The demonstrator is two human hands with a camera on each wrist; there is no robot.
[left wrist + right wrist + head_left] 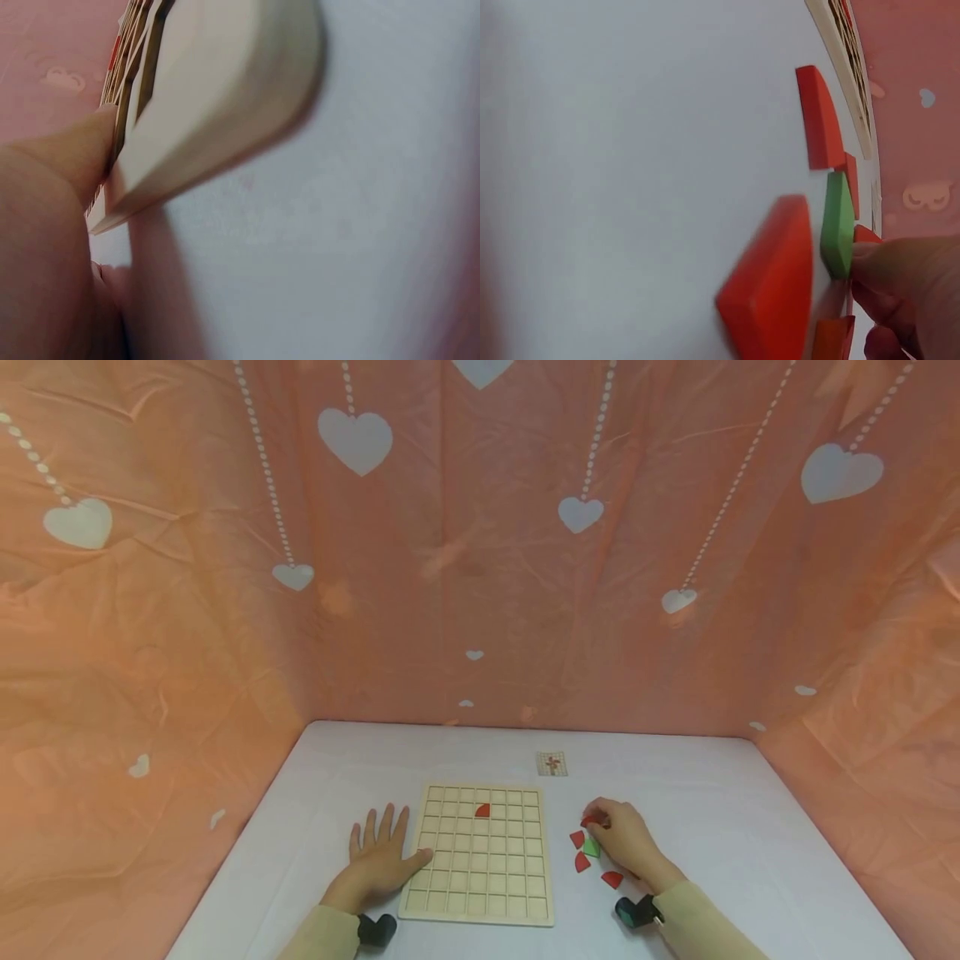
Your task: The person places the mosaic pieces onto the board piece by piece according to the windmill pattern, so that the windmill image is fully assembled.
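Note:
A wooden grid board (480,883) lies on the white table, with one red quarter-circle piece (482,811) in a cell of its upper part. My left hand (378,860) is spread beside it, the thumb resting on the board's left edge; the left wrist view shows that thumb (67,154) against the rim. To the right of the board, my right hand (628,839) pinches a red piece (588,821), mostly hidden by the fingers. Just below are a green piece (592,847) and loose red pieces (582,862). The right wrist view shows the green piece (838,225) beside my thumb.
A small printed pattern card (552,764) lies behind the board, to its right. Another red piece (612,879) sits near my right wrist. Orange cloth (480,568) with pale hearts hangs around the back and sides of the table.

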